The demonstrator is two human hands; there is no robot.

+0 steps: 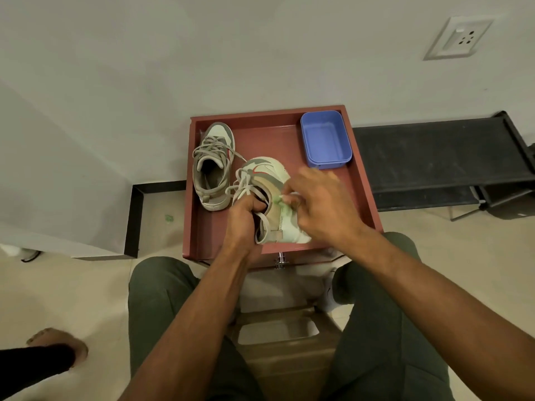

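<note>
Sneaker (pixel 269 173) sits tilted in the red tray (pixel 260 140), beside its mate (pixel 214 166). Left hand (pixel 243 224) grips its collar, fingers curled inside; right hand (pixel 321 204) pinches a blurred greenish piece (pixel 282 200) against its side.

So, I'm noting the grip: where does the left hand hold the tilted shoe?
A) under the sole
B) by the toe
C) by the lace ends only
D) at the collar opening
D: the left hand curls round the collar edge of the shoe, whose toe points away from the person.
</note>
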